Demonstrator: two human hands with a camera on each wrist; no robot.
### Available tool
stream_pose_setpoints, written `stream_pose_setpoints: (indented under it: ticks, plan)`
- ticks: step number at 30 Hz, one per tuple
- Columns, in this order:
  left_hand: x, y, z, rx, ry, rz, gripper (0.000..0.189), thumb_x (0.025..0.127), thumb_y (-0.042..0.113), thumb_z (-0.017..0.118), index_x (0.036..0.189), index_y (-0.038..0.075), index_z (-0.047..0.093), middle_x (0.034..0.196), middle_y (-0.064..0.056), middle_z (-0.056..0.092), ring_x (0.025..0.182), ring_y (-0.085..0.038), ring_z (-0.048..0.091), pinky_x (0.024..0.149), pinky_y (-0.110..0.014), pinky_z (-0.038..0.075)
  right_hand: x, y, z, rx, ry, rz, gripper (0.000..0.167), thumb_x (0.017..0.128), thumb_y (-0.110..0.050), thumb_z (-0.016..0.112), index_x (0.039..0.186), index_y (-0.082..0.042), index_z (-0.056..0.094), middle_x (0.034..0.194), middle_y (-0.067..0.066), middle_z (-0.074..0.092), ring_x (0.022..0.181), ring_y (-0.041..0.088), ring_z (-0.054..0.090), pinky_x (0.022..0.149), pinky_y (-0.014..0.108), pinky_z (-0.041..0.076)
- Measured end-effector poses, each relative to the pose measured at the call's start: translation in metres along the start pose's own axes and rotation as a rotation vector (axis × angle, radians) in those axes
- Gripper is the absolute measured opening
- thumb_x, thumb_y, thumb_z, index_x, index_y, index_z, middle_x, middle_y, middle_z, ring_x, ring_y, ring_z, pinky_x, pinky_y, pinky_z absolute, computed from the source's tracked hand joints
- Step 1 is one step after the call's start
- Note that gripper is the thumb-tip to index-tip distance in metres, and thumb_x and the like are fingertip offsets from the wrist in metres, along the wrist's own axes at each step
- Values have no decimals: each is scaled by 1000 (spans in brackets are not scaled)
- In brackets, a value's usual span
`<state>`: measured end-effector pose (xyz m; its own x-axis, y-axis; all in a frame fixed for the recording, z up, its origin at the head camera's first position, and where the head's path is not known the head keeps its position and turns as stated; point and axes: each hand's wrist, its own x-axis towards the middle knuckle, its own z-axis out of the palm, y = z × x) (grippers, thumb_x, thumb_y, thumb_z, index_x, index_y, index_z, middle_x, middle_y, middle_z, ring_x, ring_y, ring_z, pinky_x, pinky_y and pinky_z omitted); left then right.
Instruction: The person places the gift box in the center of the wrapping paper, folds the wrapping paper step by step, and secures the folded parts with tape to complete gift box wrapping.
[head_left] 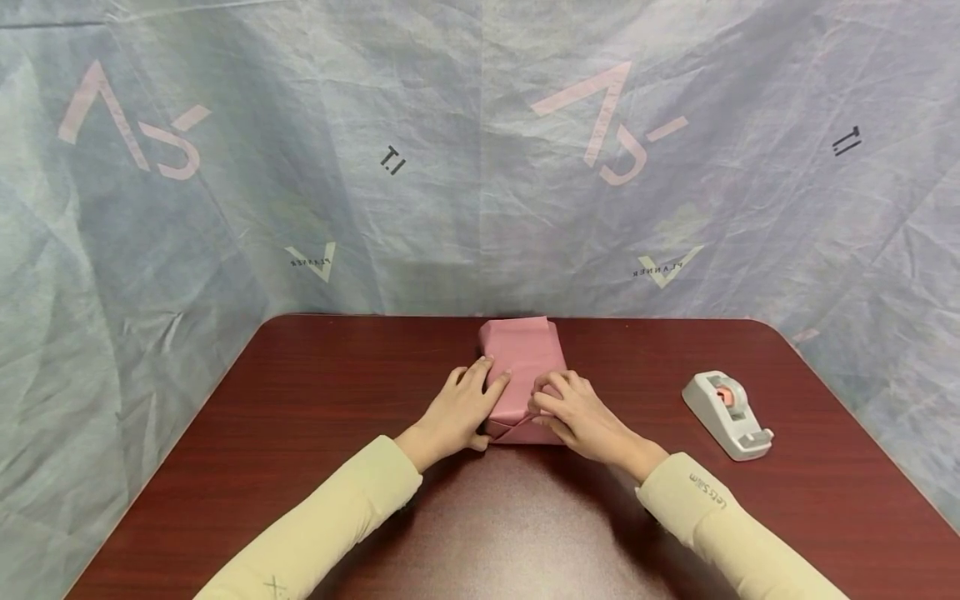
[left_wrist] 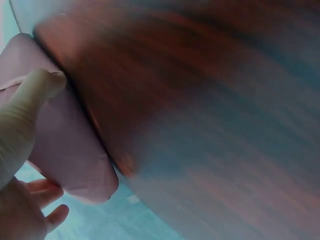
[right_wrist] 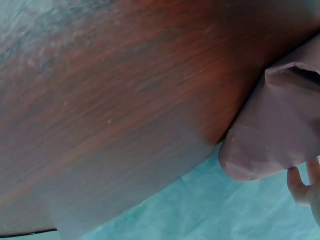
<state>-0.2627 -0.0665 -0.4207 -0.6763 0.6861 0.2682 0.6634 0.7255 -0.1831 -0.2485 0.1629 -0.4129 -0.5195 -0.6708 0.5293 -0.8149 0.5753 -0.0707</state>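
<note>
A box-shaped parcel in pink wrapping paper [head_left: 522, 354] lies lengthwise on the table, its near end folded into a slanting crease. My left hand [head_left: 461, 408] rests along its left side, fingers spread over the top and thumb down by the near corner. In the left wrist view, that thumb [left_wrist: 42, 87] lies across the folded paper [left_wrist: 70, 135]. Over the near right part, my right hand [head_left: 577, 412] has bent fingers and pinches the paper by the crease. A raised fold with a dark gap shows on the parcel's end [right_wrist: 290, 110] in the right wrist view.
To the right stands a white tape dispenser [head_left: 727, 417] with an orange-pink roll core. The dark red wooden table [head_left: 337, 375] ends just behind the parcel, where a grey printed cloth [head_left: 450, 208] hangs around its back and sides.
</note>
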Motion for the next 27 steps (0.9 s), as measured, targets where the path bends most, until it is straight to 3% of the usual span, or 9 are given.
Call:
stream_pose_setpoints:
  ticks: [4,10,17,23,27]
  plan:
    - [0,-1,0,75,28,24,103,55,51,80,137,8,36,137,-25,37,129,-33,37,99,-45,35,2,0,1,-21,2,6,18,78,-17,68,93,-22,59,103,0,51,91,22,45,73,41,36]
    - [1,-4,0,23,-1,42,105,56,51,81,138,7,34,138,-26,34,131,-35,34,99,-45,36,3,0,1,-6,23,10,14,80,-19,68,91,-21,60,100,-1,52,90,22,45,71,39,34]
    - [1,0,3,4,-8,16,105,58,59,76,138,5,33,139,-28,32,131,-37,32,100,-46,34,3,1,2,13,33,25,12,80,-19,68,88,-20,60,98,-2,52,85,19,43,71,37,33]
    - [0,1,5,35,26,15,99,64,54,75,139,5,33,139,-27,33,130,-38,34,100,-44,36,5,0,-1,30,14,60,10,81,-22,68,87,-21,60,96,-5,53,82,15,41,70,33,31]
    - [0,0,4,61,15,23,96,67,53,73,139,5,32,139,-28,33,130,-37,35,100,-43,36,8,0,-4,72,-5,93,8,81,-25,67,87,-22,61,95,-7,53,82,14,41,70,33,31]
